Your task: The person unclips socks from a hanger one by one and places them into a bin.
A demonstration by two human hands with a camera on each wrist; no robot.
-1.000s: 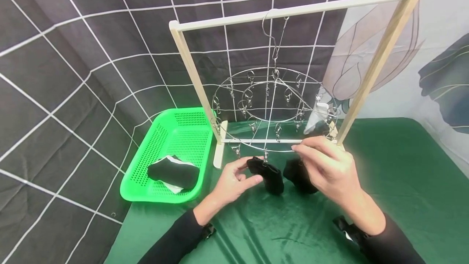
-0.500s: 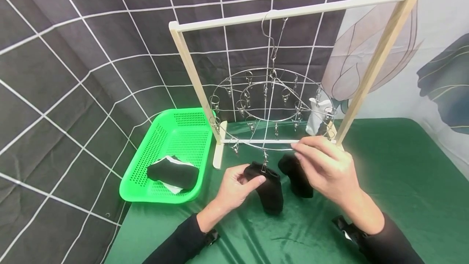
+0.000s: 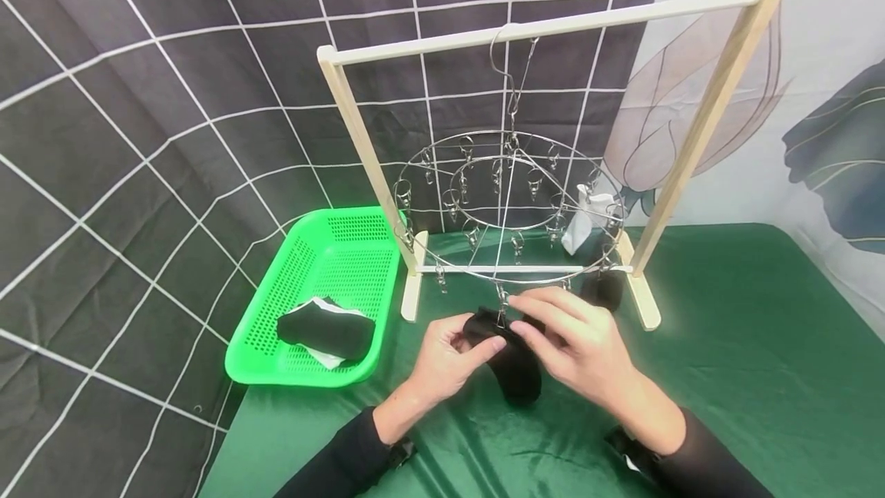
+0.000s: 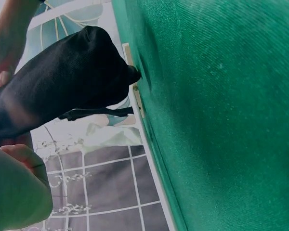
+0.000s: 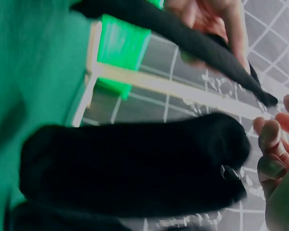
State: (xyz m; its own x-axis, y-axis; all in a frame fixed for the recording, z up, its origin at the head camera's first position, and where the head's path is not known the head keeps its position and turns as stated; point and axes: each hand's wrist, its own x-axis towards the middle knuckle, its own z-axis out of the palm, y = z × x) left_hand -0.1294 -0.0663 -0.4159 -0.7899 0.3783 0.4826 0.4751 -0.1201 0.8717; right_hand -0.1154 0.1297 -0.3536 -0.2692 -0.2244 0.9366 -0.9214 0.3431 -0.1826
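The right hand point(image 3: 577, 333) has shifted left to the clip point(image 3: 501, 318) on the black sock point(image 3: 518, 375), which hangs below the wire ring point(image 3: 512, 281), pinched at its top by the left hand point(image 3: 442, 360); fastening seems under way. Any right-hand grip cannot be discerned.

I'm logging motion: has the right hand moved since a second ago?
Yes, the right hand has moved left, away from the rack's right foot, toward the left hand.

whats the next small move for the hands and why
Probably the right hand should squeeze the clip and check its bite before the left hand lets go: the clip meets the top edge of the black sock, which the left hand pinches, and the clip's hold is unclear.
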